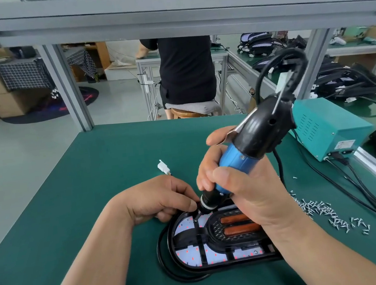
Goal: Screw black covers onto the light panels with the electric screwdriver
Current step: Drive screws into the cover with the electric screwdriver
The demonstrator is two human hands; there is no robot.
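Head view counts one oval light panel (195, 257), its white board dotted with red, lying on the green bench mat (72, 202) with one black plastic cover (216, 237) seated on it. The cover frames two orange-brown bars side by side. One black cable (166, 270) loops round the panel's left and near edge. One electric screwdriver (238, 157), blue-barrelled with a black cap, stands tilted over the panel's far edge, bit down on the cover. The right hand (246, 194) wraps all its fingers tightly round the blue barrel. The left hand (160, 199) rests at the panel's far-left rim, fingers curled, thumb and forefinger drawn close together right at the bit's tip; whether they pinch anything cannot be told. To the right of the panel lies one loose scatter of small silver screws (319, 211), too many to count. Beyond the panel's far-left side sits one white plastic connector (163, 167). Far right of the panel stands one teal metal power box (328, 126).
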